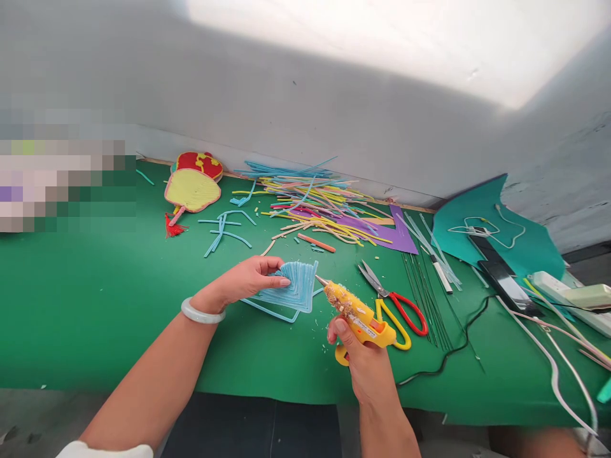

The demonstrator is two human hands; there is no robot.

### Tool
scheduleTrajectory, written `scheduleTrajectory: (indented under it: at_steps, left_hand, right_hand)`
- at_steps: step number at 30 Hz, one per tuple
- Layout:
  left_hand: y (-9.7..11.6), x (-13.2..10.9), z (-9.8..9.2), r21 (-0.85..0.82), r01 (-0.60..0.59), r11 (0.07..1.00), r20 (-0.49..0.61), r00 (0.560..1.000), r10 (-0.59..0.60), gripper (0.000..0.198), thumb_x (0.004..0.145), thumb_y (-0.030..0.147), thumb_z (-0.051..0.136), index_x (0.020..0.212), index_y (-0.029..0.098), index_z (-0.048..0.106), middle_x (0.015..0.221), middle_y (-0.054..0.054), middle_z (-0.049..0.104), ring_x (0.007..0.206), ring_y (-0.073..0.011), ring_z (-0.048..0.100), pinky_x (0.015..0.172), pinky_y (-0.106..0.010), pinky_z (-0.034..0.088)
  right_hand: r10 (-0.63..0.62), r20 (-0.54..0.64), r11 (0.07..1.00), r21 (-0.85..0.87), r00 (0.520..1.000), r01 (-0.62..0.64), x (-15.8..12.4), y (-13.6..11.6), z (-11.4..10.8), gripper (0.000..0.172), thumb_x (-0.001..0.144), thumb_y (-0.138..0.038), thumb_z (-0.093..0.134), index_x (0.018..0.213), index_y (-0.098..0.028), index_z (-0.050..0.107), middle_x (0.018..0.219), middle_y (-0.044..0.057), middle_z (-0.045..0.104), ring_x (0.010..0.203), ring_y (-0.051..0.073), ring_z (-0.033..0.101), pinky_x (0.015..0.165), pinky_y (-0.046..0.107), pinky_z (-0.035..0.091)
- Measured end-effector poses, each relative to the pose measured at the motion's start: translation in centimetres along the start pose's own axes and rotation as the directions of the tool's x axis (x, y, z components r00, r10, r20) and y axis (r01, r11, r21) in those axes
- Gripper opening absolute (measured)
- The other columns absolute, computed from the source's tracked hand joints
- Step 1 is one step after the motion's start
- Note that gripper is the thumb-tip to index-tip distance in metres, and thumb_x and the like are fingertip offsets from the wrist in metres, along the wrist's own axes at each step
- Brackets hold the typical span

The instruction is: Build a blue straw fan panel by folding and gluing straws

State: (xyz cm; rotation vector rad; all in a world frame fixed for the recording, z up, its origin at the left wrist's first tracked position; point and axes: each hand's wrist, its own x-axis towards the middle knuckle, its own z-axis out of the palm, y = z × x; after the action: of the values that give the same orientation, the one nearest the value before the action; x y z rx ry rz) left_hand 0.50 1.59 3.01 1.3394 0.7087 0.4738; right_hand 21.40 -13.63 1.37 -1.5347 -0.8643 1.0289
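My left hand [252,277], with a pale bracelet at the wrist, pinches a light blue ribbed piece [301,286] made of bent strips, held over the green table. In my right hand [353,343] is a yellow glue gun [358,315], its nozzle pointing left at the upper right edge of the blue piece. Beneath the ribbed piece, a bent blue strip [274,313] shows on the table. Scissors [382,292] with one red and one yellow handle lie just right of the glue gun.
Coloured strips [319,197] are heaped at the back. A yellow fan shape [193,189] lies back left, loose blue strips [224,232] nearer. Thin green wires [424,299], a black cord [446,359], a phone [508,286] and a power strip [568,302] are at right.
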Motion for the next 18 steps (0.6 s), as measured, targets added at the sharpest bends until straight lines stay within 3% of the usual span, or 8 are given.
scheduleTrajectory:
  at_steps: [11,18]
  left_hand:
    - [-0.32,0.17,-0.13,-0.038,-0.004,0.999,-0.04,0.999,0.003,0.032,0.072,0.041,0.082,0.083,0.016,0.065,0.083,0.002,0.065,0.075,-0.011,0.058,0.074,-0.025,0.046]
    - [-0.56,0.1,-0.41,-0.009,0.0,1.0,-0.072,0.997,0.0,0.034,0.073,0.044,0.08,0.087,0.017,0.065,0.081,0.001,0.065,0.074,-0.0121,0.059,0.072,-0.026,0.045]
  right_hand:
    - [-0.013,-0.074,1.0,0.013,0.997,0.014,-0.63,-0.2,0.68,0.045,0.071,-0.06,0.074,0.06,-0.019,0.061,0.058,0.002,0.059,0.057,0.014,0.053,0.05,0.025,0.04]
    - [0.025,-0.005,0.999,-0.035,1.0,-0.025,-0.55,-0.24,0.21,0.047,0.07,-0.062,0.073,0.058,-0.019,0.059,0.059,0.002,0.058,0.057,0.014,0.051,0.051,0.026,0.04]
